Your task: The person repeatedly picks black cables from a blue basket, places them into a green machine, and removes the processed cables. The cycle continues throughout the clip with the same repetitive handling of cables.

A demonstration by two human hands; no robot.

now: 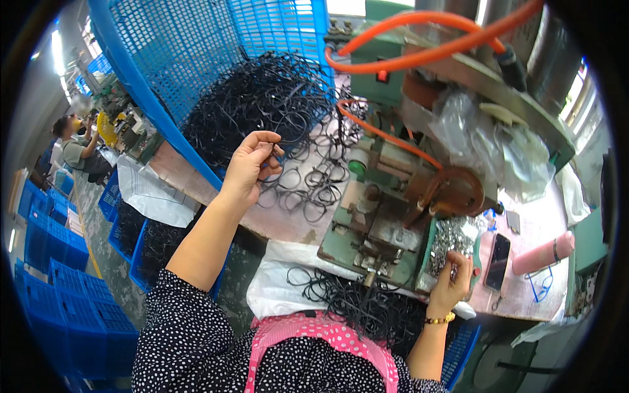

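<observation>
My left hand (252, 164) is raised in front of the blue basket, thumb and fingers pinched on a thin black band. Behind it a tangled heap of black looped bands (255, 105) fills the basket's mouth, and loose loops (308, 187) spill over the tabletop. My right hand (453, 278) reaches into a green-edged tray of small silver metal pieces (452, 239), its fingers drawn together; what is between them is hidden. Between the hands stands a green bench machine (393, 229) with metal tooling. More black bands (367, 304) lie in my lap on white cloth.
The blue basket (137, 85) lies tipped on the table. Orange air hoses (406, 62) arch over the machine. Right of the tray are a phone (498, 262), a pink cylinder (544, 253) and blue-framed glasses (540, 285). Blue crates (59, 242) stand at left, where another person (80, 154) sits.
</observation>
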